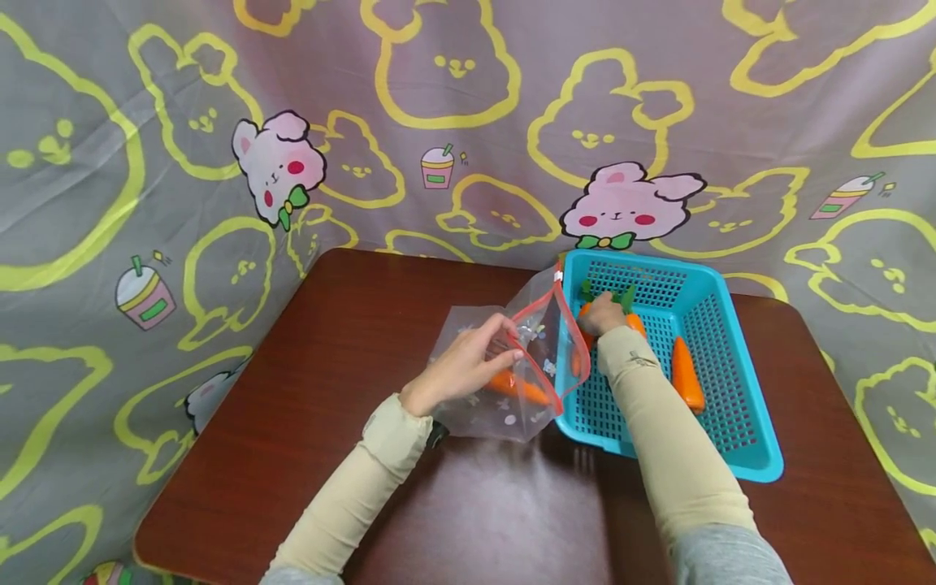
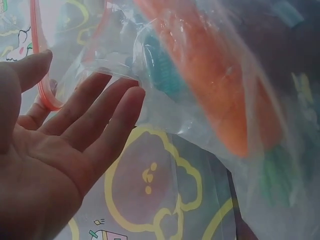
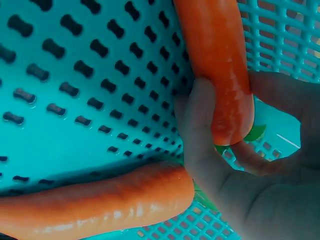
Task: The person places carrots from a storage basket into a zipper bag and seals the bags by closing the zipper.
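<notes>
My left hand [image 1: 464,361] pinches the red-zippered rim of a clear plastic zip bag [image 1: 468,418], its mouth spread toward the basket. One orange carrot [image 2: 200,75] with a green top lies inside the bag. Inside the blue basket [image 1: 768,463], my right hand [image 1: 605,315] reaches to the far left part. In the right wrist view its thumb and fingers grip a carrot [image 3: 220,65] near the leafy end. Beside that hand lies another carrot [image 3: 100,202], with green leaves at its end.
A separate carrot [image 1: 686,375] lies at the right side of the basket. Bag and basket stand close together on a dark brown table [image 1: 292,390]. Behind and to the left hangs a grey curtain [image 1: 409,73] with yellow cartoon outlines.
</notes>
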{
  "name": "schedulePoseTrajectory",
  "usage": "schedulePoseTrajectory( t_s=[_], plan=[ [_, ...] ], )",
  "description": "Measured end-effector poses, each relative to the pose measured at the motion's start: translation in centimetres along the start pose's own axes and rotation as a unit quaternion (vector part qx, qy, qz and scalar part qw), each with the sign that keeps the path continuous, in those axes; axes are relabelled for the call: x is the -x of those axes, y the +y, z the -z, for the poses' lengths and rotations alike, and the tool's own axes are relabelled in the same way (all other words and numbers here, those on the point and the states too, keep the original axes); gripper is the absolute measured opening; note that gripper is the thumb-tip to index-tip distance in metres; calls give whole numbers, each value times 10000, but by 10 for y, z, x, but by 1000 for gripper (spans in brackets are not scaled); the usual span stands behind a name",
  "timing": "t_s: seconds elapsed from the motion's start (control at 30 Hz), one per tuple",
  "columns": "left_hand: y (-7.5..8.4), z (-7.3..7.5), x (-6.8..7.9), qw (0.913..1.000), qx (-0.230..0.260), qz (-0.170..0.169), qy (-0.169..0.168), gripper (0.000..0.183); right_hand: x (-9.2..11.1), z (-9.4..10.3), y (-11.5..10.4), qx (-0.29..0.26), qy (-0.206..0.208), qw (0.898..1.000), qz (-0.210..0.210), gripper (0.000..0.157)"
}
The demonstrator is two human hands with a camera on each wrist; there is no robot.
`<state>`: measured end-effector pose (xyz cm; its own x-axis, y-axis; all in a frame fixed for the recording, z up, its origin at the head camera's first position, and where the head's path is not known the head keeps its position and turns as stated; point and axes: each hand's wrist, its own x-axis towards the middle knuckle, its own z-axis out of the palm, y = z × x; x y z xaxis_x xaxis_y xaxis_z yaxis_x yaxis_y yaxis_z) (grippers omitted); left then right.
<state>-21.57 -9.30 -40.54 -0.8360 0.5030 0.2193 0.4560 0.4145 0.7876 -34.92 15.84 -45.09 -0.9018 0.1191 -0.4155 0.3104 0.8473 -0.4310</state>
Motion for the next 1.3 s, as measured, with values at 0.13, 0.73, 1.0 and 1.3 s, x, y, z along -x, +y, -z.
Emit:
schedulePoseTrajectory(
  t_s=[0.13, 0.73, 1.0, 1.3],
  plan=[
    [2, 0, -2, 10000, -50, -43, -49, 22, -1, -1, 3, -104, 13, 9999, -70, 84],
    [2, 0, -5, 9995, 95, -21, -305, 26, 22, 10, 3, -434, -55, 9983, 385, 78],
    [3, 2, -5, 9992, -116, -76, -372, 29, 30, 24, 5, -830, -221, 9943, 627, 72],
    [7, 1, -8, 9995, -45, -135, -271, 25, 40, 31, 7, -1161, -199, 9903, 744, 61]
  ],
)
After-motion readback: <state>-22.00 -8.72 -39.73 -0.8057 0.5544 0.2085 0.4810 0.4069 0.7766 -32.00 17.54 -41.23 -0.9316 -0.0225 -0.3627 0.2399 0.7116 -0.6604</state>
